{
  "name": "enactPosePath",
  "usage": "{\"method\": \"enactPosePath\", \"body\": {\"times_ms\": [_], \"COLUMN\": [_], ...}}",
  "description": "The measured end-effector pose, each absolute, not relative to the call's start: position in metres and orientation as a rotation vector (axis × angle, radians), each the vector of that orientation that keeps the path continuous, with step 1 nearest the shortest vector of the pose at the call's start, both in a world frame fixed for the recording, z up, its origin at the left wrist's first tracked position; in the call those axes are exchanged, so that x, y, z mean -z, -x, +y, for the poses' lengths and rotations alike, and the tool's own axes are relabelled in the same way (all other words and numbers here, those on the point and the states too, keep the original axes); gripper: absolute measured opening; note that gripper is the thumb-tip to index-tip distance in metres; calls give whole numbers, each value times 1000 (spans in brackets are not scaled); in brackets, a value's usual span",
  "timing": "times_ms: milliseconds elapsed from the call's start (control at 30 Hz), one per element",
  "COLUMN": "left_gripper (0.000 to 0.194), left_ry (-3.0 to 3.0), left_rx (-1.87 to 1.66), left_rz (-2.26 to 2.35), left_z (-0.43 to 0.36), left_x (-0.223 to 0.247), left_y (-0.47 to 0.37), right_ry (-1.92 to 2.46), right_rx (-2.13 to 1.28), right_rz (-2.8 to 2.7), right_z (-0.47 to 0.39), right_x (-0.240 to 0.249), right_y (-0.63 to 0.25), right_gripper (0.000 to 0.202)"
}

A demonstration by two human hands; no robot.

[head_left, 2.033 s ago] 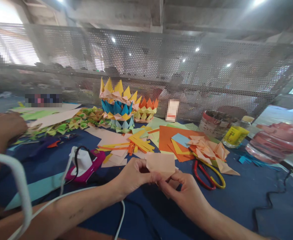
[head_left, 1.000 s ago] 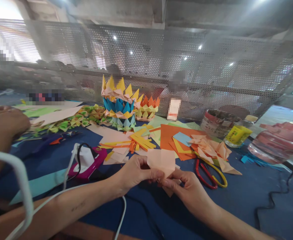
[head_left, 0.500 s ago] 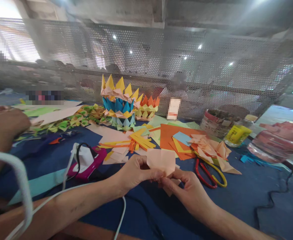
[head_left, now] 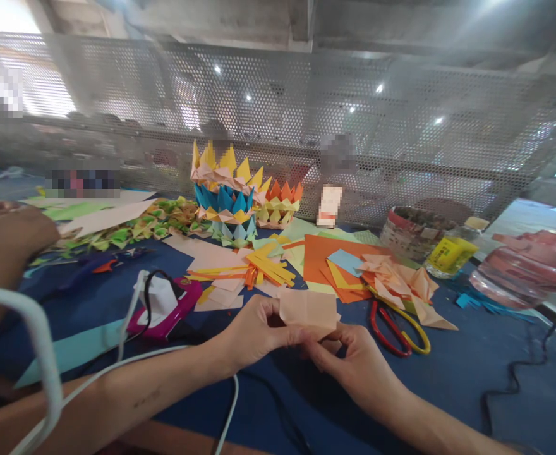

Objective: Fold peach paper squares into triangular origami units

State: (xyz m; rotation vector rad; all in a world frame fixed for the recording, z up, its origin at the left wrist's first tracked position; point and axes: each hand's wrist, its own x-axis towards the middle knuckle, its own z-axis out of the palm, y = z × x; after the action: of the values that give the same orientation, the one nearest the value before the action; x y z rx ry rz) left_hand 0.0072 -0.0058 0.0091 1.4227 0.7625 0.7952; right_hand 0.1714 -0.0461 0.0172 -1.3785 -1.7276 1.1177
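One paper (head_left: 306,308), creased, part-folded, pinched between my left hand (head_left: 259,328) and right hand (head_left: 354,357); crowns (head_left: 225,200), assembled.

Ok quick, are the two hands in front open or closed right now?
Left hand: closed, pinching the peach paper.
Right hand: closed, pinching the same paper's lower edge.
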Motion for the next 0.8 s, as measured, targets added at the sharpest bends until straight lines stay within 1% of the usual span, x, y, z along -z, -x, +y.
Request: {"method": "enactPosePath", "body": {"times_ms": [267, 500, 667, 800], "left_gripper": [27, 34, 33, 27], "left_ry": [-1395, -1333, -1327, -1303], "left_rx": [-818, -824, -834, -834], "left_rz": [771, 721, 654, 660], "left_z": [1, -2, -3, -1], "left_x": [-1, -5, -3, -6], "left_y": [-6, -7, -6, -4], "right_ry": [1393, 1484, 1502, 1526], "right_rx": [-1021, -900, -972, -1044], "right_rz": [-1792, -1819, -1758, -1730], "right_z": [-47, -45, -44, -43], "right_x": [-18, -15, -18, -19], "right_y": [-173, -176, -174, -175], "right_gripper": [30, 33, 34, 34]}}
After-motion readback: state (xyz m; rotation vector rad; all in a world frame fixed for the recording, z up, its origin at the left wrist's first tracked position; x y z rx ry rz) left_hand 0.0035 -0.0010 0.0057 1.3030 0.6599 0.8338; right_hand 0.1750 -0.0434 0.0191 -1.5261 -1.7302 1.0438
